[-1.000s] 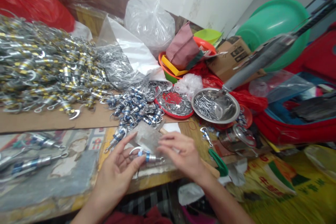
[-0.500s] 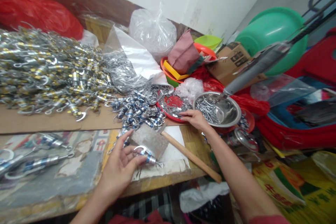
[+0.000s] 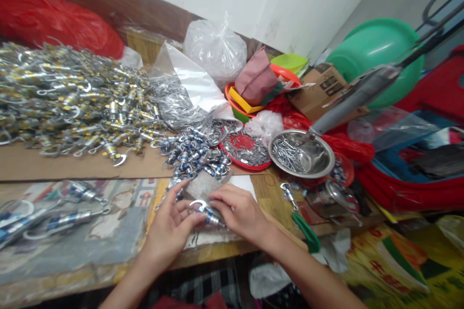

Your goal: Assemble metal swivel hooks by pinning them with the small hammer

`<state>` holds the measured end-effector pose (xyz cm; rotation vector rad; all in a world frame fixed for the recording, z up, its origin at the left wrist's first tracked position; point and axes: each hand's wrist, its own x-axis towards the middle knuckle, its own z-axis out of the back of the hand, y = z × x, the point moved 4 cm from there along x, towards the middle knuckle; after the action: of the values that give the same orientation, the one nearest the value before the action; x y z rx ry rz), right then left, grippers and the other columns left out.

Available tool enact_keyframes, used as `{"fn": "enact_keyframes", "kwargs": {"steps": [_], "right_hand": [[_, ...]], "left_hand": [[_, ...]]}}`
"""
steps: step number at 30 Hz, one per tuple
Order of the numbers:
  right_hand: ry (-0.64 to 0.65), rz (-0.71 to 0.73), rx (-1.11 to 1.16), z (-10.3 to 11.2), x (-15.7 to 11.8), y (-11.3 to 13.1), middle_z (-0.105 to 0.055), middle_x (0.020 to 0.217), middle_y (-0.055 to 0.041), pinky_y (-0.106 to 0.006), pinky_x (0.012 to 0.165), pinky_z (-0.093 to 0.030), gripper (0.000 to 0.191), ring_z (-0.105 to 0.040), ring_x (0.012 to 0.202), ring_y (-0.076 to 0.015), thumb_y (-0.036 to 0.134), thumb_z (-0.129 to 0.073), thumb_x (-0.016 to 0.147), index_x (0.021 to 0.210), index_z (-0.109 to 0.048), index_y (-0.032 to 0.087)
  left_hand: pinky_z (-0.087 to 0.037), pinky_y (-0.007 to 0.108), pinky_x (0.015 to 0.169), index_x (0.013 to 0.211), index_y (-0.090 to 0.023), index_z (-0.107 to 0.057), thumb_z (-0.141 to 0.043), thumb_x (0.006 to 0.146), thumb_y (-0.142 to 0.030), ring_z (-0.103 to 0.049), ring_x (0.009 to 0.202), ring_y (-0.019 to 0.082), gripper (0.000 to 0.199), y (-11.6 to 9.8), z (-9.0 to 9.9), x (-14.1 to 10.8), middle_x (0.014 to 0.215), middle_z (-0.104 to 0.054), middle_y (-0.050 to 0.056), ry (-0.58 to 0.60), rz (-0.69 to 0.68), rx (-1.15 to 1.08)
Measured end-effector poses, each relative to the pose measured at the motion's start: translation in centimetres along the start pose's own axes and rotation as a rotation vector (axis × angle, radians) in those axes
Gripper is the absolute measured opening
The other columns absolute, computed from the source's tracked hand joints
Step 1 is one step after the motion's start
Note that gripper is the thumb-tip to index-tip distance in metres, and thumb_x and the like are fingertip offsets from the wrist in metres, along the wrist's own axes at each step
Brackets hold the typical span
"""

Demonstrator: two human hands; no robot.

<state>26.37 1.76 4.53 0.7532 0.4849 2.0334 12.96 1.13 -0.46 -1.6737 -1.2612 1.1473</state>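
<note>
**Two hands meet at a hook fitting (image 3: 211, 217) near the tabletop's front edge**

The left hand (image 3: 169, 224) pinches the blue-banded hook fitting between its thumb and the fingers behind, its forefinger lifted away. The fitting is over the white paper (image 3: 244, 185) near the front edge of the tabletop (image 3: 264, 181), tilted, hook toward the left hand and silver end toward the right. The right hand (image 3: 243, 213) has its fingers bunched together at that silver end; I cannot tell whether they grip a small piece.

To the left along the same front edge, several larger-looking fittings (image 3: 74, 219) lie on a worn sheet (image 3: 72, 251). A wooden handle (image 3: 286, 234) shows beyond the right forearm, and a green object (image 3: 307, 234) sits at the tabletop's right end, with a single hook fitting lying just beyond it.

Just past the hands is a grey metal plate (image 3: 203, 186). Behind it rise a pile of blue-banded fittings (image 3: 195, 152), a red dish (image 3: 241, 142) of small metal pieces, and a steel bowl (image 3: 312, 160) holding pins (image 3: 286, 153).

Farther left, a big heap of yellow-banded fittings (image 3: 72, 101) spreads over cardboard (image 3: 65, 166). Toward the back edge stand a clear plastic bag (image 3: 215, 50) and a red bag (image 3: 61, 24), before the white wall (image 3: 308, 0).
</note>
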Motion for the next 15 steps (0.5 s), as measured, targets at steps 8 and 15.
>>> {"fn": "enact_keyframes", "kwargs": {"steps": [8,15], "right_hand": [[0.201,-0.167,0.067,0.0,0.9,-1.1,-0.062,0.064,0.0031,-0.017,0.056,-0.039,0.011,-0.056,0.062,-0.0089,0.020,-0.058,0.079,0.072,-0.066,0.018],[0.089,-0.093,0.028,-1.4,1.2,-1.2,-0.063,0.066,0.0011,-0.020,0.059,-0.040,0.012,-0.057,0.064,-0.0104,0.030,-0.062,0.076,0.080,-0.072,0.024]], "left_hand": [[-0.052,0.024,0.062,0.123,-0.015,-0.031,-0.070,0.059,-0.018,-0.063,0.064,0.014,0.075,-0.3,-0.3,0.1,0.065,-0.064,-0.003,0.010,0.013,-0.034],[-0.052,0.022,0.062,0.123,-0.016,-0.030,-0.069,0.060,-0.016,-0.063,0.064,0.013,0.075,0.1,-0.1,0.2,0.066,-0.064,-0.003,0.022,0.007,-0.049]]}}
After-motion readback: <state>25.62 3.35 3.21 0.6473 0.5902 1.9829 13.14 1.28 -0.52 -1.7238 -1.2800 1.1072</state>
